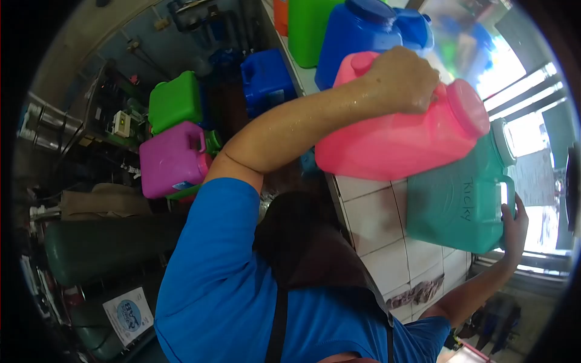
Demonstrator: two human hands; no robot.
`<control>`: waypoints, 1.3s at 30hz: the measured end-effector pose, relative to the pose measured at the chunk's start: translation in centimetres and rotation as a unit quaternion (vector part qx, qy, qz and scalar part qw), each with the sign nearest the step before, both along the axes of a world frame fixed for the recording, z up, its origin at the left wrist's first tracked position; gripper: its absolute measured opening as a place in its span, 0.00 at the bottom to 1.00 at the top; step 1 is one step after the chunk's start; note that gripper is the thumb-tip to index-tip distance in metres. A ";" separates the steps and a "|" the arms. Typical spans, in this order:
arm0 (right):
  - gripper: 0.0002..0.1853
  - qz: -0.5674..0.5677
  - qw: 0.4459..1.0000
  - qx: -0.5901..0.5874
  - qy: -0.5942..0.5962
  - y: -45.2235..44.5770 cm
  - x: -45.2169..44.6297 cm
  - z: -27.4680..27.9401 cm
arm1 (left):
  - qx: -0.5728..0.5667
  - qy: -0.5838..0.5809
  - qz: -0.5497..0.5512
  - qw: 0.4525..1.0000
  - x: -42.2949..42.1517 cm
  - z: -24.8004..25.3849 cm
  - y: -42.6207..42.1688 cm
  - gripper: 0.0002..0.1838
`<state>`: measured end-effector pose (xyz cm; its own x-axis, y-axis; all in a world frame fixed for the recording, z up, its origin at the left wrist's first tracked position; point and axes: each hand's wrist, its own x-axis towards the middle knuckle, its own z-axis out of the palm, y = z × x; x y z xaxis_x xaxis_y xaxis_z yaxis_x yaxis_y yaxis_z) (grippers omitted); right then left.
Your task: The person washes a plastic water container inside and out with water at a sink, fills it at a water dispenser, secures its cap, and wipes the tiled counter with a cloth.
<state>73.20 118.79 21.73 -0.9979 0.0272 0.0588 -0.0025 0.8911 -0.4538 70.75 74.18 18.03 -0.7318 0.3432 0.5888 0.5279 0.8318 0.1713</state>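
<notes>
- L hand [404, 81] closed round the top handle of the pink jug [387, 142]; handle itself mostly hidden by the fist.
- Pink jug: directly under L hand, well to the far side of R hand; long axis runs L to R, cap [475, 106] at the R end. Can't tell if its base is on the table [384, 266] or lifted off.
- R hand [514, 233] at the R end of the teal jug [451, 199], touching by its side handle; can't tell if fingers wrap it.
- Teal jug: on the tiled table, R of & nearer than pink; pink overlaps its far L part in view, contact btwn the 2 unclear.
- Nearer hand: L for pink, R for teal. L arm reaches over table edge from the L, R arm comes from near R.
- Blue jug [345, 45] & green jug [307, 30] on far side of pink.
- Cloth [416, 291] on tiles, near side of teal.
</notes>
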 end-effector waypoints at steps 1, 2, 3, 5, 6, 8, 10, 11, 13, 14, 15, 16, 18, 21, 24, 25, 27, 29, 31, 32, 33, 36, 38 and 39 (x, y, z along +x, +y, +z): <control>0.28 -0.010 1.000 -0.009 -0.007 0.5 1.2 0.0 | -0.009 0.005 0.025 1.000 -0.6 -0.1 0.5 0.14; 0.26 -0.007 0.995 -0.098 -0.019 1.0 3.0 -0.3 | -0.020 0.015 0.046 0.999 -1.1 -0.2 1.1 0.13; 0.26 -0.021 0.995 -0.097 -0.021 1.1 3.1 -0.2 | -0.018 0.012 0.031 0.999 -2.8 -0.2 1.3 0.13; 0.25 -0.015 0.999 -0.045 0.007 1.2 6.6 0.4 | -0.024 0.008 0.055 0.998 -4.1 -0.1 2.3 0.15; 0.24 -0.020 0.997 -0.076 -0.001 0.9 7.0 0.6 | -0.026 0.018 0.060 0.998 -5.8 -0.4 2.9 0.13; 0.26 -0.025 0.996 -0.078 0.023 -0.3 9.4 0.8 | -0.041 0.006 0.066 0.997 -7.9 -0.6 3.3 0.12; 0.29 -0.010 0.995 -0.097 -0.019 -0.9 8.7 2.3 | -0.054 -0.031 0.072 0.995 -11.5 -0.2 4.0 0.12; 0.29 -0.012 0.995 -0.095 -0.022 -0.2 8.8 2.5 | -0.053 -0.086 0.099 0.990 -12.3 0.9 4.3 0.14; 0.29 0.001 0.995 -0.101 -0.029 2.1 10.9 1.7 | -0.058 -0.144 0.128 0.979 -11.3 0.8 5.9 0.19; 0.29 0.009 0.994 -0.101 -0.037 2.5 11.0 1.7 | -0.021 0.030 0.067 0.997 -10.8 0.4 6.7 0.14; 0.29 0.037 0.995 -0.084 -0.038 2.4 10.7 2.0 | 0.014 0.203 0.005 0.979 -10.5 0.2 7.2 0.11; 0.29 0.063 0.995 -0.070 -0.029 2.2 12.0 1.9 | 0.009 0.227 -0.077 0.971 -9.0 0.2 8.0 0.14; 0.28 0.094 0.989 -0.105 -0.044 1.6 11.8 1.7 | 0.111 0.195 -0.149 0.963 -5.6 -1.0 12.0 0.22; 0.28 0.143 0.979 -0.129 -0.071 -1.9 11.1 2.8 | 0.148 0.081 -0.255 0.952 2.8 2.2 13.1 0.27; 0.28 0.202 0.973 -0.098 -0.059 -6.9 10.6 3.1 | 0.080 -0.004 -0.294 0.953 6.6 3.0 10.8 0.24; 0.28 0.220 0.969 -0.097 -0.063 -8.9 10.2 3.2 | 0.036 -0.053 -0.322 0.945 7.6 3.0 9.5 0.23; 0.27 0.283 0.952 -0.095 -0.075 -11.9 9.8 3.1 | -0.094 -0.192 -0.319 0.923 10.5 6.0 5.5 0.18; 0.26 0.312 0.948 -0.057 -0.027 -13.5 9.4 1.6 | -0.091 -0.242 -0.247 0.934 13.1 6.5 2.8 0.16; 0.26 0.401 0.910 -0.102 -0.037 -18.6 9.5 1.5 | -0.086 -0.289 -0.180 0.936 15.7 6.7 0.5 0.15; 0.26 0.437 0.893 -0.098 -0.039 -20.4 9.4 1.2 | -0.082 -0.313 -0.146 0.935 16.9 6.7 -0.7 0.16; 0.26 0.452 0.885 -0.100 -0.047 -22.7 9.9 0.9 | -0.077 -0.338 -0.111 0.931 18.3 6.7 -1.8 0.17; 0.25 0.469 0.866 -0.141 -0.095 -30.6 12.6 0.1 | -0.055 -0.393 -0.027 0.918 23.7 5.2 -6.9 0.19; 0.23 0.560 0.817 -0.125 -0.063 -35.0 14.0 -1.6 | 0.006 -0.205 -0.044 0.978 28.1 0.9 -11.3 0.12; 0.23 0.569 0.810 -0.126 -0.065 -36.9 14.9 -2.3 | 0.008 -0.206 -0.032 0.978 29.9 0.2 -12.5 0.12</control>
